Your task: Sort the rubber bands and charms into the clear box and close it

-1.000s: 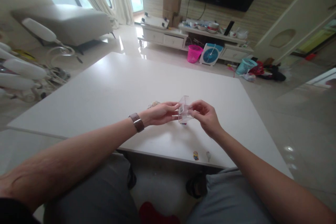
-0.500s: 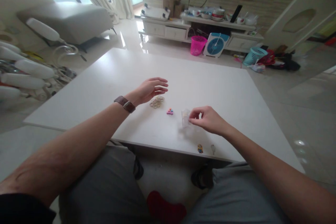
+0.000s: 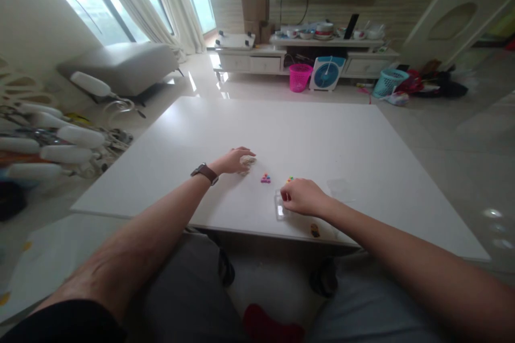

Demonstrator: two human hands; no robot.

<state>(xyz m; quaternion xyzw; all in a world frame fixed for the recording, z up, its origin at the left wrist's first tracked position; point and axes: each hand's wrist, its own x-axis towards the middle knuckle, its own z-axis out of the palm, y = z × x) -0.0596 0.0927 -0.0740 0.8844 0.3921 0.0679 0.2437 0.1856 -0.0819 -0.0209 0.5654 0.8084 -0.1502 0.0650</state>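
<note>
I am curving the fingers of my left hand (image 3: 230, 162) over a heap of pale bands (image 3: 247, 161) on the white table (image 3: 306, 128), and since the thumb is hiding from view, I cannot tell whether they are closing on any of it. A brown strap (image 3: 206, 173) is circling that wrist. My right hand (image 3: 303, 196) is bending its fingers down over a small clear box (image 3: 281, 216), which is lying near the table's front edge; whether the fingertips are pinching its wall or something inside, I cannot tell, as my own knuckles are covering the spot. Between my two hands a little pink piece (image 3: 265, 180) is sitting by itself, and just beyond my right knuckles another bright-coloured piece (image 3: 289, 179) is peeking out, partly hidden. A see-through flat piece (image 3: 338, 187) is lying to the right of that hand, past my wrist. Closer to me, by the front edge and just below my right forearm, a small yellow-and-brown figure (image 3: 314, 230) is resting on the tabletop
</note>
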